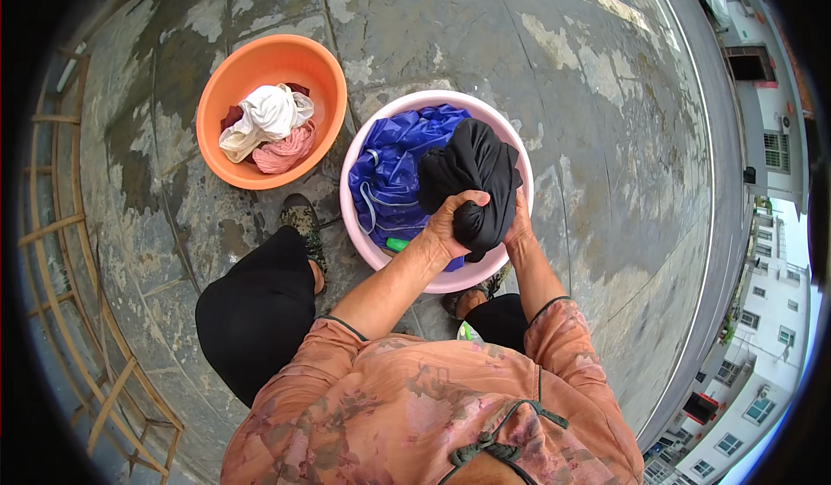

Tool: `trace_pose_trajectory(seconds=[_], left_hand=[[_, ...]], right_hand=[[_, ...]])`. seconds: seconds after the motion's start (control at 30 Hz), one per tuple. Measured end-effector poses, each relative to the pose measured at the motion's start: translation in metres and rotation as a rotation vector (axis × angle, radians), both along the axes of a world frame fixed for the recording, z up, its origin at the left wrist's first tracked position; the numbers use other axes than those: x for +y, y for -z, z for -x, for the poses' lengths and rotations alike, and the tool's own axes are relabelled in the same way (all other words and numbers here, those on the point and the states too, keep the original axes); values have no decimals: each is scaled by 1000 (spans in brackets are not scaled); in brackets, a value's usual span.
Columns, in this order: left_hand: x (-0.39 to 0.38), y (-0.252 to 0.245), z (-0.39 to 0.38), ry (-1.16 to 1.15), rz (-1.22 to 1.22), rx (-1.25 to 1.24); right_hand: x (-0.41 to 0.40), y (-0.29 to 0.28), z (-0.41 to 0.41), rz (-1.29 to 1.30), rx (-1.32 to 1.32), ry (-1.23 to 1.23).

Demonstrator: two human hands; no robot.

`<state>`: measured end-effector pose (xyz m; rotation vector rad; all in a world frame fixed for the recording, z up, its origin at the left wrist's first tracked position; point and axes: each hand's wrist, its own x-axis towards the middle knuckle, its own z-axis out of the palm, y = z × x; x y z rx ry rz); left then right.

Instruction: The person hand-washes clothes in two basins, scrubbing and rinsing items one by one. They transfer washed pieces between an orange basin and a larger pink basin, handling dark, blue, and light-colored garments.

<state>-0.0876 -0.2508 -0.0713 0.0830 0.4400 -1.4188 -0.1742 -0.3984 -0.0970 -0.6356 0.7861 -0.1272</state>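
Between my two hands is a bunched black cloth (477,160), held over the right part of a pink plastic basin (354,238). My left hand (452,222) grips its near left side, thumb on top. My right hand (519,219) clasps the right side, its fingers partly hidden behind the fabric. Inside the basin, a shiny blue waterproof fabric (396,167) with pale cords lies crumpled. At the near edge of the blue fabric rests a bright green object (396,244), partly covered by my left forearm.
To the left stands an orange plastic basin (214,121) holding white cloth (269,111), pink cloth (289,150) and dark red cloth. My shoes flank the pink basin on worn concrete ground (584,160). A wooden frame (91,277) edges the far left; a road and buildings lie right.
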Motion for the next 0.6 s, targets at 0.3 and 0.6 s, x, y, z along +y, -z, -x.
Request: trace_pose_trajectory(seconds=[0.3,0.6], left_hand=[[3,16,21,-50,288,226],[0,50,30,134,-287,-373]], right_hand=[[12,-37,-45,-186,-340,40],[1,-3,-89,1205,266,-777]])
